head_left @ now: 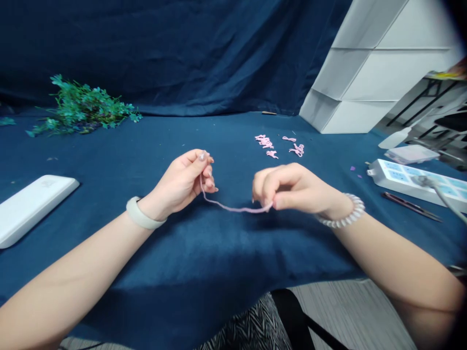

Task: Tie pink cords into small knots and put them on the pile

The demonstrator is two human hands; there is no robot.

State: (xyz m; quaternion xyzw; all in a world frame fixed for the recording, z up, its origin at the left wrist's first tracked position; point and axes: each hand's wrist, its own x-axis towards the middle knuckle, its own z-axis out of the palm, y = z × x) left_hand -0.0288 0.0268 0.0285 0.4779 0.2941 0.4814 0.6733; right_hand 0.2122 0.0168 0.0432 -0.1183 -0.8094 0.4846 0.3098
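On our blue-draped bench (231, 170) stood stacked white boxes (375, 73), insides hidden. Our left hand (186, 180) and right hand (294, 187) were pinched narrow; a clear case (414, 154) held something indistinct; the pink cord (233, 209) we gripped sagged between both hands.

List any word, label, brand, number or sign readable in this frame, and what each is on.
No readable text anywhere.
White plastic device, left: a faint grey mark on its top, too blurred to read.
Power strip, right: pale blue panels; any print there is too small to make out.
Pink yarn: no lettering visible.
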